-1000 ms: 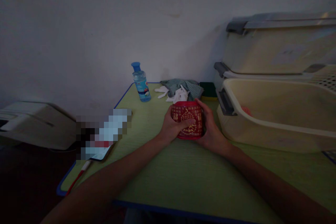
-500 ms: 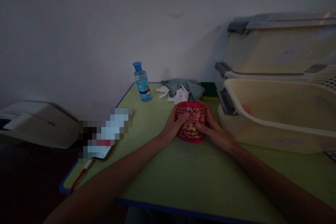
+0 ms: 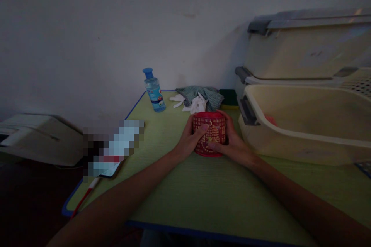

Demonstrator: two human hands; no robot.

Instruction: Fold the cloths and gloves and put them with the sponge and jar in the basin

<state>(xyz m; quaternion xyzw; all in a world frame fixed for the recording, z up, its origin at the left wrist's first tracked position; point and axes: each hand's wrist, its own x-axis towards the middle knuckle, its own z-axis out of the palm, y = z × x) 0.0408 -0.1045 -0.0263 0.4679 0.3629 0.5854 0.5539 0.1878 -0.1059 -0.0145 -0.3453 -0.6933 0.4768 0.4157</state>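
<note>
- From my end I see the red cylindrical container with gold characters (image 3: 216,134) just right of the frame's centre, between the left hand (image 3: 186,141) and the right hand (image 3: 237,147).
- I read its axis as roughly upright, with the red rounded top facing up; I can't tell whether its base touches the pale green tabletop with blue edging (image 3: 179,193).
- Neither hand is nearer: both touch it, left fingers around its left side, right fingers around its right side.
- I see both sets of fingers closed about it, thumbs on the near face, left thumb higher than the right; fingers behind it are mostly hidden from me.
- Just right of the right hand, at the frame's right, I have the open cream plastic bin with a grey handle (image 3: 290,148).
- Beyond the container, I see the crumpled grey-green cloth (image 3: 213,95) against the wall side.
</note>
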